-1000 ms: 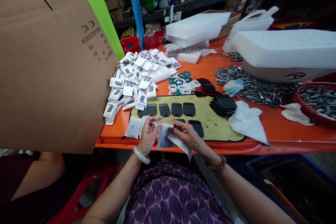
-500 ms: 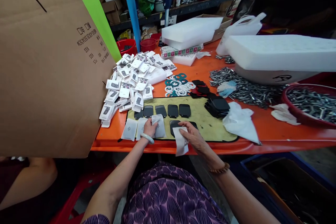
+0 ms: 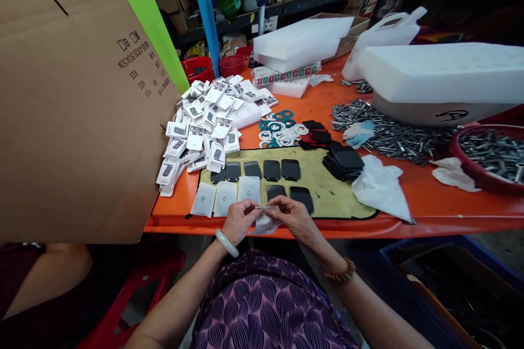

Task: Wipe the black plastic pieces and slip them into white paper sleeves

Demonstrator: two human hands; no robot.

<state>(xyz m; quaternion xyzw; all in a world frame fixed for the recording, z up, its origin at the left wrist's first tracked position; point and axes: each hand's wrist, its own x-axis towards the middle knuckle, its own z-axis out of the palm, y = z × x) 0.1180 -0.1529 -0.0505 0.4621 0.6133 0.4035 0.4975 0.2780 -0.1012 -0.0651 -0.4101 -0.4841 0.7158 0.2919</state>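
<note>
My left hand (image 3: 240, 220) and my right hand (image 3: 295, 219) meet at the table's front edge, both pinching the top edge of a small translucent pouch (image 3: 266, 223). Beyond them, three similar frosted pouches (image 3: 225, 199) lie in a row at the front left of a yellow mat (image 3: 327, 199). Behind these is a row of flat black rounded-square pieces (image 3: 271, 170). Two more black pieces (image 3: 301, 198) lie just past my right hand. A stack of black pieces (image 3: 343, 162) sits at the mat's right, beside a crumpled white plastic bag (image 3: 380, 185).
Small white boxes (image 3: 196, 131) are heaped at the left, against a tall cardboard carton (image 3: 73, 120). White and teal rings (image 3: 282, 130) lie behind the mat. Metal parts (image 3: 401, 133) cover the right side, near a red basin (image 3: 487, 158) and white foam blocks (image 3: 442, 73).
My left hand has let go of the third pouch in the row and come right and nearer. My right hand has shifted slightly left, and both hands now hold one pouch.
</note>
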